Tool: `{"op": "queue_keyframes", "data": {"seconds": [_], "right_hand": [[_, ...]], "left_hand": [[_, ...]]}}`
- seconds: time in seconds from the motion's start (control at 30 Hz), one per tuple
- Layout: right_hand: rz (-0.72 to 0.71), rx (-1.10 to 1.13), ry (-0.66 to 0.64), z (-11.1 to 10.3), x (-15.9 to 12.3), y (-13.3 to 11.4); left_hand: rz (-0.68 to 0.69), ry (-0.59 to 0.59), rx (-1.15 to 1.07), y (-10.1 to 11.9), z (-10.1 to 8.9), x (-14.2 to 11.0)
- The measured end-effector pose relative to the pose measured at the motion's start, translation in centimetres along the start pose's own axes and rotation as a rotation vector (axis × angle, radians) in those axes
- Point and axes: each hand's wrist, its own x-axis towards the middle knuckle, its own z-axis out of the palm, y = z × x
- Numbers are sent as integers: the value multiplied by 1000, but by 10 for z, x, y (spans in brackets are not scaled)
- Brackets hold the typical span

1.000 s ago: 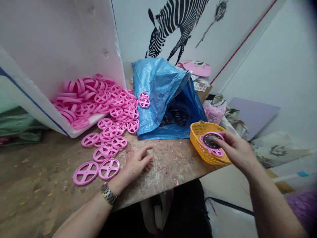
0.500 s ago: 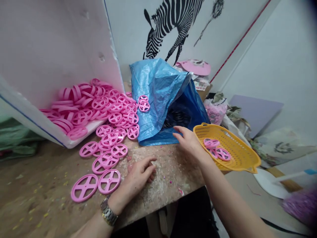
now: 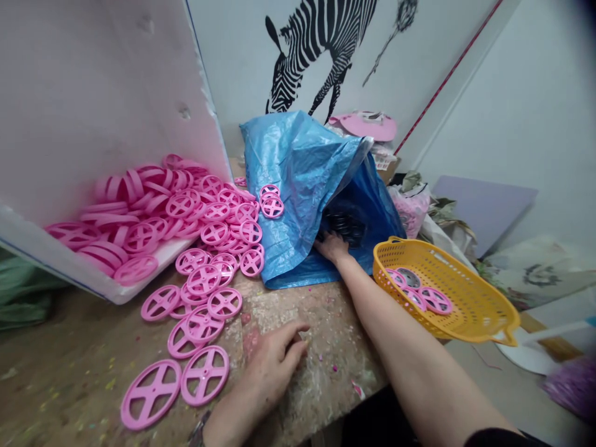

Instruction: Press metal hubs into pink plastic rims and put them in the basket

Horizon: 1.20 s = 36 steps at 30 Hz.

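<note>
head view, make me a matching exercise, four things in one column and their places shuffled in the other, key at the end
1. Right hand
2. Left hand
3. Yellow basket
4. Zebra picture

A. On the wall
B. Over the table, beside loose pink wheels
C. Reaching into the mouth of the blue bag
D. To the right of the blue bag

Pairs: 1-C, 2-B, 3-D, 4-A
</note>
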Motion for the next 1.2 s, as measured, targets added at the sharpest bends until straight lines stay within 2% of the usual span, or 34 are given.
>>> {"op": "queue_keyframes", "data": {"seconds": [0.2,0.37,0.67,0.83,0.9,1.03,1.2], "right_hand": [[-78,-42,-6,5,-14,3],[-197,-50,-10,0,-43,8],[-425,-55,-45,-7,-101,15],[-498,83,6,-5,-116,21],[-473,150,61,-7,-113,24],[-289,123,189,-16,-96,29],[-103,-2,180,-14,-82,34]], "left_hand": [[-6,-21,70,-1,0,1],[3,-2,67,-8,3,2],[13,-8,51,-6,1,3],[4,-10,32,-9,1,2],[4,-9,30,-9,1,2],[1,-16,36,-10,1,3],[2,-17,44,-10,1,3]]}}
